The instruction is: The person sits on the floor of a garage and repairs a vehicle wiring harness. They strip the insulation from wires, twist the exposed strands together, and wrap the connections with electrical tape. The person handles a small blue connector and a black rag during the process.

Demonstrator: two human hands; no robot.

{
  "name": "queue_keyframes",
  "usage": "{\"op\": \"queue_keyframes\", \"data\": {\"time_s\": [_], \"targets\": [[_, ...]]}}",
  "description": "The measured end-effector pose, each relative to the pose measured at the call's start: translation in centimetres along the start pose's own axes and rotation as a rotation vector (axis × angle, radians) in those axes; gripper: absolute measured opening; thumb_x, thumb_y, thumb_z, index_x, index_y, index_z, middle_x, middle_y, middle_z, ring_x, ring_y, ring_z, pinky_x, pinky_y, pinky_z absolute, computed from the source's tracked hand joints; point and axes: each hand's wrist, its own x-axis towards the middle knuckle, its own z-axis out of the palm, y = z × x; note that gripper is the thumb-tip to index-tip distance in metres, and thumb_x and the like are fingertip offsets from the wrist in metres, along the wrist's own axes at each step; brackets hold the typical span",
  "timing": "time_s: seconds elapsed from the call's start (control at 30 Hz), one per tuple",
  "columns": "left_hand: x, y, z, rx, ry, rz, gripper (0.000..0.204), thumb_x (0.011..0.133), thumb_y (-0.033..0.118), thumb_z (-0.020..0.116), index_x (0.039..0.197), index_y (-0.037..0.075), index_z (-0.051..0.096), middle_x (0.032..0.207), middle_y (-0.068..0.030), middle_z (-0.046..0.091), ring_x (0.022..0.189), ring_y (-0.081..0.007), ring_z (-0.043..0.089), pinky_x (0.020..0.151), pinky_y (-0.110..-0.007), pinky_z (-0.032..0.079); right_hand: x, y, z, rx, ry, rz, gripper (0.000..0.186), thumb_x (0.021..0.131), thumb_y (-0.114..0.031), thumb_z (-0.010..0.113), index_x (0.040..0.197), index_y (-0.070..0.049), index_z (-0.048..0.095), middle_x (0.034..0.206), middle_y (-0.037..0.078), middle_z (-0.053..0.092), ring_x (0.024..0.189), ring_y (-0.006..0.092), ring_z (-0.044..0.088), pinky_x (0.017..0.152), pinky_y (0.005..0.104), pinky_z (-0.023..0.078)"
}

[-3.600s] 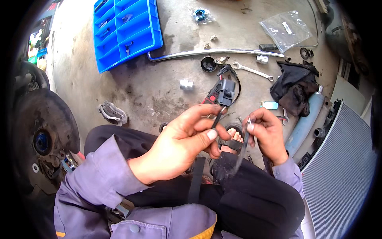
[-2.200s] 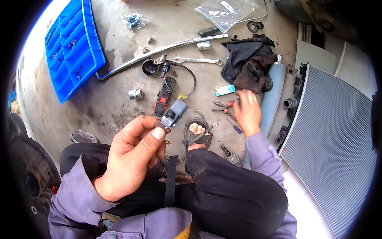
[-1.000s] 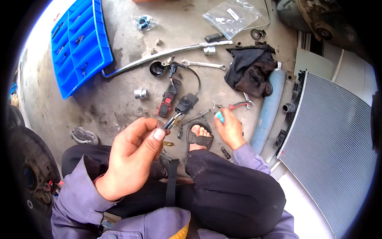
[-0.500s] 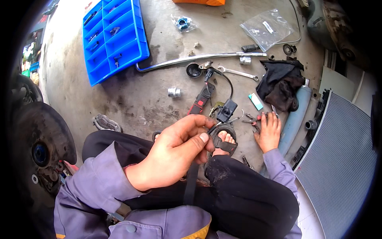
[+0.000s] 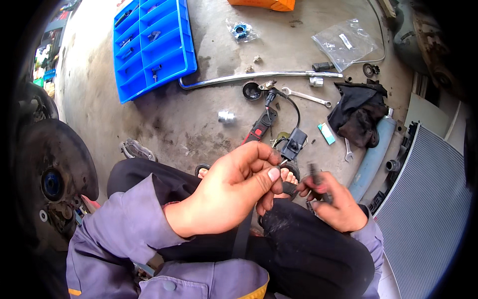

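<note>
Left hand (image 5: pixel 226 194) is out over the lap with thumb and fingertips pinched tight on the thin wires (image 5: pixel 283 162) coming off a black plastic connector (image 5: pixel 294 143); the connector itself sits just past those fingertips, up off the floor, roughly above the sandal (image 5: pixel 290 188); right hand (image 5: pixel 341 204) is off to the side near the right knee, fingers curled around a dark tool (image 5: pixel 315 174) with a bit of red on it; probably pliers, but it's pretty blurred and I can't tell if its jaws are apart or together; the two hands are clear of each other.

Floor's busy: a black-and-red handheld device (image 5: pixel 259 128) lies just beyond the left fingers, and a black cable (image 5: pixel 298 113) curves down from a small plug (image 5: pixel 271 95) toward the connector; past that there's a black round cup (image 5: pixel 252 90), a combination wrench (image 5: pixel 307 96) and a long chrome bar (image 5: pixel 259 76) bent at its left end; a shiny socket (image 5: pixel 226 117) sits alone to the left; blue divided tray (image 5: pixel 169 51) up top left with small parts in some slots; over on the right, a teal-and-white box (image 5: pixel 326 133) near a crumpled black cloth (image 5: pixel 356 112), then a grey-blue cylinder (image 5: pixel 373 154) and a finned radiator (image 5: pixel 428 199).
</note>
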Motion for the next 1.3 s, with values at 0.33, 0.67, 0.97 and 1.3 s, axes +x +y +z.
{"op": "queue_keyframes", "data": {"time_s": [0.33, 0.67, 0.97, 1.3], "targets": [[-0.1, 0.2, -0.2, 0.058, 0.009, 0.055, 0.021, 0.101, 0.003, 0.055, 0.121, -0.001, 0.050, 0.094, -0.0108, 0.066, 0.074, -0.0157, 0.065, 0.066, -0.029, 0.055, 1.6, -0.6, 0.7, -0.198, -0.020, -0.091, 0.048, 0.081, -0.001, 0.062, 0.129, -0.001, 0.051, 0.110, 0.018, 0.065, 0.106, 0.0342, 0.065, 0.090, 0.0398, 0.051], [1.3, 1.1, -0.4, 0.267, 0.108, 0.177, 0.047, 0.099, 0.023, 0.065, 0.132, -0.003, 0.045, 0.094, -0.0080, 0.064, 0.076, -0.0141, 0.063, 0.067, -0.029, 0.056, 1.7, -1.4, 1.3, -0.307, 0.016, -0.097, 0.043, 0.082, -0.002, 0.063, 0.123, 0.000, 0.052, 0.101, 0.014, 0.069, 0.096, 0.0331, 0.068, 0.084, 0.0396, 0.053], [7.0, 2.0, -3.0, 1.071, 0.261, 0.360, 0.033, 0.092, 0.030, 0.063, 0.083, -0.002, 0.061, 0.068, -0.0187, 0.058, 0.065, -0.0306, 0.062, 0.060, -0.042, 0.047, 4.5, -0.5, 3.0, -0.676, 0.298, -0.294, 0.036, 0.077, -0.009, 0.074, 0.108, -0.004, 0.057, 0.093, 0.018, 0.065, 0.087, 0.0406, 0.065, 0.072, 0.0457, 0.053], [2.7, 3.1, -3.3, 1.607, -0.686, 0.918, 0.031, 0.085, 0.029, 0.072, 0.069, 0.011, 0.052, 0.066, -0.0020, 0.044, 0.053, -0.0202, 0.053, 0.046, -0.036, 0.044, 1.9, -1.3, 0.7, -0.713, -0.136, -0.350, 0.046, 0.065, -0.008, 0.076, 0.107, -0.002, 0.058, 0.092, 0.012, 0.062, 0.087, 0.0338, 0.064, 0.071, 0.0409, 0.053]]}}
